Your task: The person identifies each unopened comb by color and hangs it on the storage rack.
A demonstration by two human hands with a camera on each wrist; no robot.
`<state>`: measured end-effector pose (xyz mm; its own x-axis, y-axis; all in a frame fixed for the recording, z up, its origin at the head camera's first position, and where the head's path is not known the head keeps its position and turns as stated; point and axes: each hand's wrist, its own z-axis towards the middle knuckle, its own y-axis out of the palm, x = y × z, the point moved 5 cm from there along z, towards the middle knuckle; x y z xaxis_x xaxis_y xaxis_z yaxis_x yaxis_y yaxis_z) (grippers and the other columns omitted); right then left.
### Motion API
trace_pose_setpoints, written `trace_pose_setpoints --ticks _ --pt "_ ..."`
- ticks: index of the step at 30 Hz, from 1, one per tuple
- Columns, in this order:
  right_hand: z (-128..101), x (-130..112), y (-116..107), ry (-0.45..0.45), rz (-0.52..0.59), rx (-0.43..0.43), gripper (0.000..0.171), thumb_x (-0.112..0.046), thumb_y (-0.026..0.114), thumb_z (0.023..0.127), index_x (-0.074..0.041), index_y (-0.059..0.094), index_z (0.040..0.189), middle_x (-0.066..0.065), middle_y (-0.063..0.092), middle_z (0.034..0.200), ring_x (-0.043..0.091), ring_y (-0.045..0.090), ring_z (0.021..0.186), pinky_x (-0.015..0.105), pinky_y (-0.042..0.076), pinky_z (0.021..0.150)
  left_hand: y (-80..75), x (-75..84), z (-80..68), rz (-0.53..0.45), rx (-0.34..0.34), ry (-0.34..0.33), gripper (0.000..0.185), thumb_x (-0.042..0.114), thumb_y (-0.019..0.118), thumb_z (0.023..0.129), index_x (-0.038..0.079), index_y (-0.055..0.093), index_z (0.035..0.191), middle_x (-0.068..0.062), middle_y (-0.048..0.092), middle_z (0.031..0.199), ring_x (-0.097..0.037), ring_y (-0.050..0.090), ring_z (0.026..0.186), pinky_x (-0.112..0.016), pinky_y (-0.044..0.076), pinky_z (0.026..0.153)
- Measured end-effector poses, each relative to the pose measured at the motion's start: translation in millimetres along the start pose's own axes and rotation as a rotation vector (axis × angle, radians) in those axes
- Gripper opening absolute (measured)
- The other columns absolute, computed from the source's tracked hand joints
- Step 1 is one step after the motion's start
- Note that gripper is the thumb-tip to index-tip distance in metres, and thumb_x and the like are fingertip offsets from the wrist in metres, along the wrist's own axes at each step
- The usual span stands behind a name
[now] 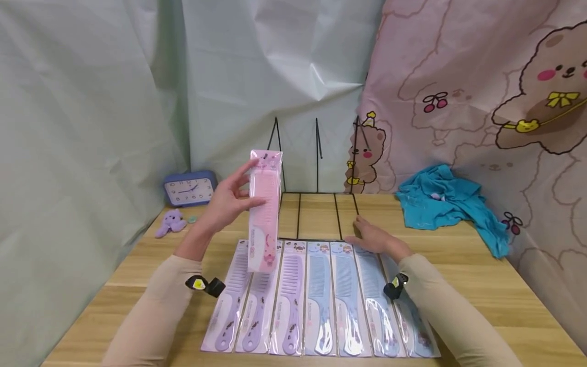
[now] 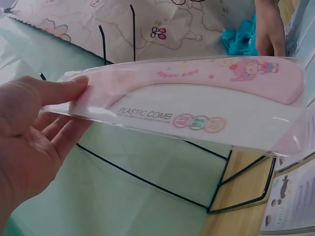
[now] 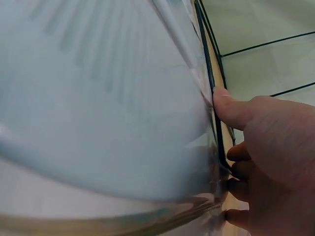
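Observation:
My left hand [image 1: 229,201] pinches a packaged pink comb [image 1: 264,219] between thumb and fingers, upright in the head view. "PLASTIC COMB" is printed on its card in the left wrist view. It hangs over the row of packaged combs and in front of the left prong of a black wire rack [image 1: 299,216]. My right hand [image 1: 373,237] holds the rack's front right corner, thumb [image 3: 227,105] at the wire and the other fingers bent beside it. Purple combs [image 1: 291,285] and blue combs [image 1: 347,285] lie flat in clear sleeves before the rack; the rightmost is partly under my right forearm.
A blue clock [image 1: 189,188] stands at the back left, with a small purple plush toy [image 1: 171,221] before it. A crumpled teal cloth [image 1: 440,204] lies at the back right. The rack's upright prongs [image 1: 317,153] rise near the curtain behind the table.

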<state>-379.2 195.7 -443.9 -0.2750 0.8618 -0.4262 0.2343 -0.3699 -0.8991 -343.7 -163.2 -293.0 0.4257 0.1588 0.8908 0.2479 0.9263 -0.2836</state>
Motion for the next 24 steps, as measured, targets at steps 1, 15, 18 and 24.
trace_pose_setpoints --ticks 1,15,18,24 --pt "0.4 0.0 -0.9 0.002 -0.007 -0.005 0.086 -0.050 0.055 0.101 0.009 0.023 0.154 0.031 0.013 0.161 0.047 0.020 0.146 0.057 0.021 0.117 0.3 -0.9 5.9 0.002 0.007 0.001 0.089 -0.001 0.074 0.088 0.033 0.030 0.158 -0.019 0.047 0.148 -0.037 0.065 0.111 -0.039 0.060 0.078" --pt "4.3 -1.7 -5.6 0.031 -0.054 -0.021 0.088 -0.052 0.057 0.099 0.009 0.025 0.154 0.029 0.021 0.159 0.047 0.028 0.143 0.057 0.027 0.115 -14.8 -35.9 108.1 0.161 0.093 0.028 0.087 -0.013 0.053 0.095 0.035 0.021 0.160 -0.021 0.030 0.159 -0.044 0.054 0.126 -0.047 0.053 0.095" --pt "2.8 -1.3 -6.4 0.036 -0.056 -0.019 0.088 -0.051 0.057 0.099 0.009 0.024 0.154 0.030 0.021 0.159 0.047 0.029 0.143 0.057 0.027 0.115 -14.9 -38.8 119.3 0.241 0.101 0.052 0.087 -0.014 0.050 0.095 0.034 0.020 0.160 -0.015 0.026 0.162 -0.042 0.053 0.126 -0.047 0.052 0.097" --pt "2.6 0.2 -4.7 0.067 -0.032 -0.023 0.091 -0.053 0.058 0.098 0.007 0.021 0.156 0.027 0.020 0.160 0.046 0.028 0.143 0.057 0.027 0.115 -19.5 -51.4 117.4 0.324 0.108 0.120 0.079 -0.014 0.050 0.095 0.024 0.026 0.160 -0.014 0.021 0.164 -0.038 0.033 0.143 -0.055 0.035 0.112"
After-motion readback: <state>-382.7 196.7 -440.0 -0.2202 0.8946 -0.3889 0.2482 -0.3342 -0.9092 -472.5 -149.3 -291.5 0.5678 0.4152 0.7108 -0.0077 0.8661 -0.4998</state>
